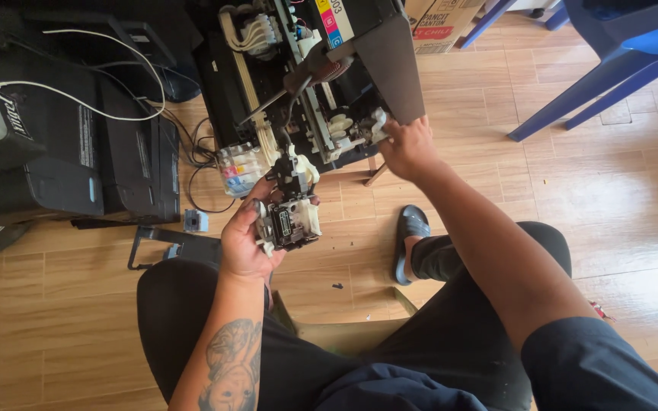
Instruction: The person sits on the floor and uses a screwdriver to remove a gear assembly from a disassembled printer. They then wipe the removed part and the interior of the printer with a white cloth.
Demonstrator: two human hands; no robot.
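Seated over a wooden plank floor [611, 190], your left hand [247, 236] closes its grip around a small black-and-white plastic printer carriage block [291, 217], fingers wrapped along its left side and thumb over its top edge. Just above that grip stands the opened black inkjet printer with exposed white tubing [298, 84], tilted on the floor. Your right hand [409, 146], well to the right of the left grip, presses its fingers together on a white plastic part [377, 122] at the printer's lower right edge. Left of the left grip sit a clear ink tank unit with coloured inks [239, 169] and a closed black printer [78, 144].
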